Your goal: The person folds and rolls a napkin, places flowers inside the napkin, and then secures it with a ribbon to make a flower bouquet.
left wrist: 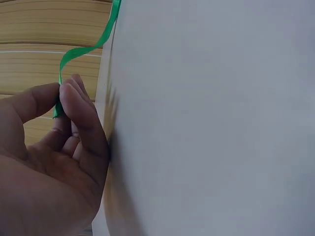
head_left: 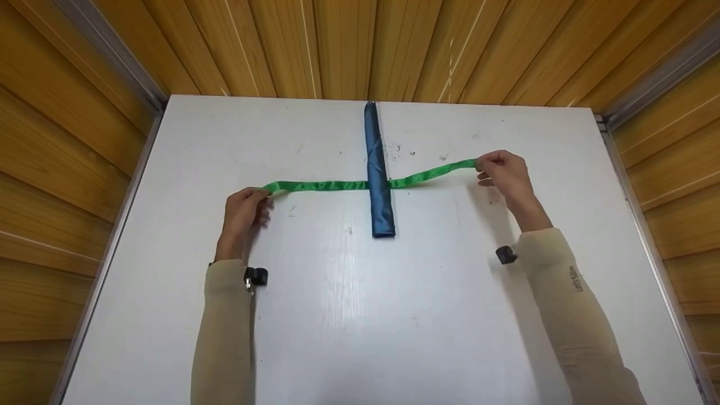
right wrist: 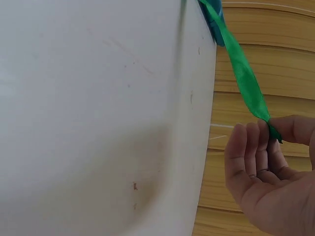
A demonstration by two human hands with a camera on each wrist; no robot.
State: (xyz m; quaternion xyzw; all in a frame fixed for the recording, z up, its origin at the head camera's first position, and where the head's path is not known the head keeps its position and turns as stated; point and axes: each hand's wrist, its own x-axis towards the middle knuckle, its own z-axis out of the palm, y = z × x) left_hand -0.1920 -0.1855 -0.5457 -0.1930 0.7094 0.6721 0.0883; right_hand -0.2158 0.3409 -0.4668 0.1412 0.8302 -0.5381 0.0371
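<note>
A green satin ribbon [head_left: 329,185] runs crosswise beneath a rolled blue cloth [head_left: 382,202], which lies lengthwise on the white table. My left hand [head_left: 243,211] pinches the ribbon's left end between thumb and forefinger; in the left wrist view a short green tail [left wrist: 57,109] pokes out below the fingertips. At the other end, my right hand [head_left: 509,177] pinches the ribbon, and the right wrist view shows its tip [right wrist: 275,132] just past the thumb. Both ends are raised off the table, with the right stretch slanting up toward the hand.
The white table [head_left: 337,315] carries small scuffs and dark specks near the roll. Wood-patterned panels [head_left: 343,45] stand behind it and on both sides. Small black cameras [head_left: 257,276] are worn at both wrists over beige sleeves [head_left: 222,337].
</note>
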